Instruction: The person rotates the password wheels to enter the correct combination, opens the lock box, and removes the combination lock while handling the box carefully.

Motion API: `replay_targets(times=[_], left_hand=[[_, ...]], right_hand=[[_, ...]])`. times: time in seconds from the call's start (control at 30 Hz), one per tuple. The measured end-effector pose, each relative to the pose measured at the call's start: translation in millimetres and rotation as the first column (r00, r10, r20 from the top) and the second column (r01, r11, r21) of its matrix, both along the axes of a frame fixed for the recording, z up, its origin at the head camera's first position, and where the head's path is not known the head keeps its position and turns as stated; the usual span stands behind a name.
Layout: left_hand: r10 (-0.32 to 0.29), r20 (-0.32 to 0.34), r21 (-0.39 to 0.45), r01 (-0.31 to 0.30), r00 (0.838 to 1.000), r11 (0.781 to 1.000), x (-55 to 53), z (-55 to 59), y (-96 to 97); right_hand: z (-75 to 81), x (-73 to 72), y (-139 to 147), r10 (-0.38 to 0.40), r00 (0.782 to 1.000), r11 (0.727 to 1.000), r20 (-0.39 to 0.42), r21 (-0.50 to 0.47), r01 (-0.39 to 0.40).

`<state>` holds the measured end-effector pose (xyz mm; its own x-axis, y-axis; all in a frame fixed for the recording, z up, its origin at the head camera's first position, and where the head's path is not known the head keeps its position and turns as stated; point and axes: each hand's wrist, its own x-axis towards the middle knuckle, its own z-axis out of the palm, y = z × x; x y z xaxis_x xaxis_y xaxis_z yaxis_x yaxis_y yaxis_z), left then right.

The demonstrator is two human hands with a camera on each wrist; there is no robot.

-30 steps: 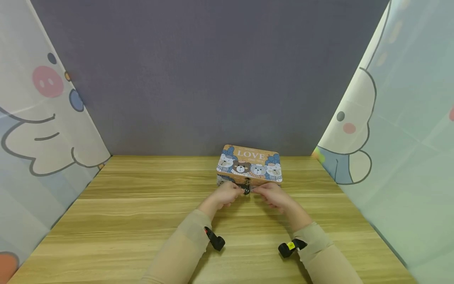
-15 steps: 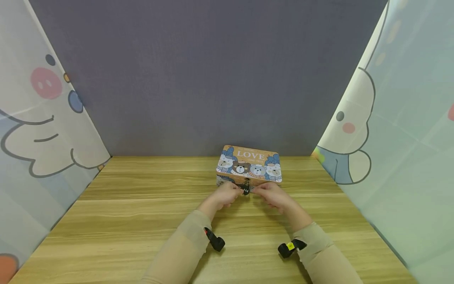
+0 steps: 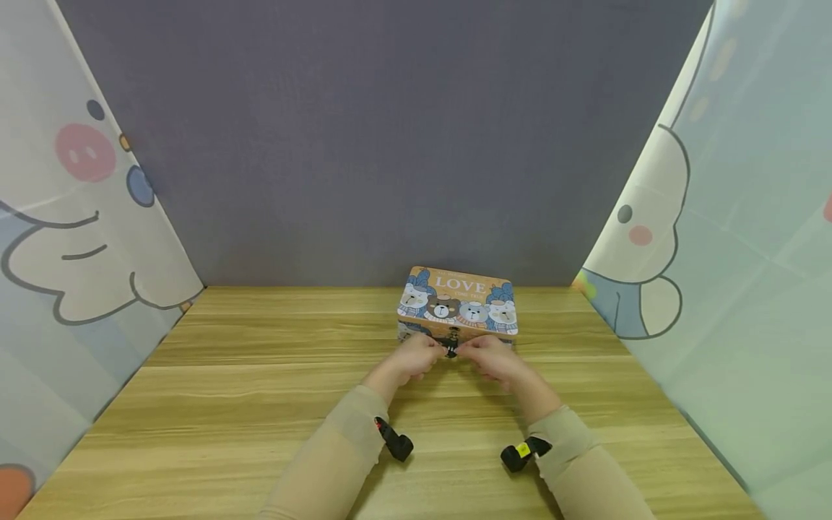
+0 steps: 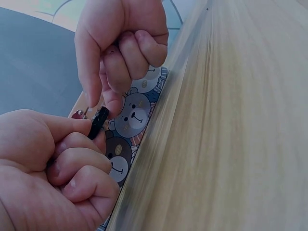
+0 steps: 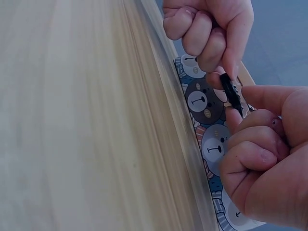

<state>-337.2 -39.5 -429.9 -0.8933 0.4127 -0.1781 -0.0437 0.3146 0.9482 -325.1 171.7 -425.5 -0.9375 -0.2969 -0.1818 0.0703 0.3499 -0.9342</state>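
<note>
A tin box (image 3: 460, 295) with bear faces and the word LOVE on its closed lid stands at the back of the table. A small black combination padlock (image 3: 451, 352) hangs at its front clasp. My left hand (image 3: 414, 355) pinches the padlock between thumb and forefinger, other fingers curled in. From the other side, my right hand (image 3: 492, 359) has its thumb and forefinger around the opposite end of the padlock, its remaining fingers folded. In the right wrist view, a row of dials shows along the edge of the padlock (image 5: 231, 94). Fingertips hide part of the clasp.
The wooden table (image 3: 273, 404) extends in front of the box and to both sides. A dark grey panel (image 3: 390, 144) rises behind it. Cartoon-printed curtains (image 3: 747, 217) flank the table. Small black cameras (image 3: 398, 446) are strapped to both wrists.
My right hand has shifted slightly left, bringing its thumb and forefinger onto the padlock. The left hand and the box stay where they were.
</note>
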Motion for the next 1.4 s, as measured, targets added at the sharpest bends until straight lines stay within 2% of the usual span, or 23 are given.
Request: replay_targets(times=[0.37, 0.7, 1.1, 1.4], left_hand=[[-0.004, 0.0, -0.004, 0.004, 1.0, 1.0, -0.9, -0.1, 0.4], [-0.011, 0.001, -0.015, 0.011, 1.0, 1.0, -0.4, 1.0, -0.6], [-0.009, -0.015, -0.01, 0.009, 1.0, 1.0, 0.3, 1.0, 0.7], [-0.002, -0.007, 0.001, 0.002, 1.0, 1.0, -0.8, 0.2, -0.8]], right_hand=[[-3.1, -3.5, -4.6, -0.015, 0.999, 1.0, 0.05, -0.025, 0.017], [-0.7, -3.8, -7.4, 0.022, 0.996, 0.998, 0.092, -0.055, -0.017], [-2.3, -4.0, -6.1, 0.049, 0.995, 0.998, 0.085, -0.049, -0.045], [0.2, -4.6, -5.5, -0.038, 0.995, 0.999, 0.094, -0.033, 0.041]])
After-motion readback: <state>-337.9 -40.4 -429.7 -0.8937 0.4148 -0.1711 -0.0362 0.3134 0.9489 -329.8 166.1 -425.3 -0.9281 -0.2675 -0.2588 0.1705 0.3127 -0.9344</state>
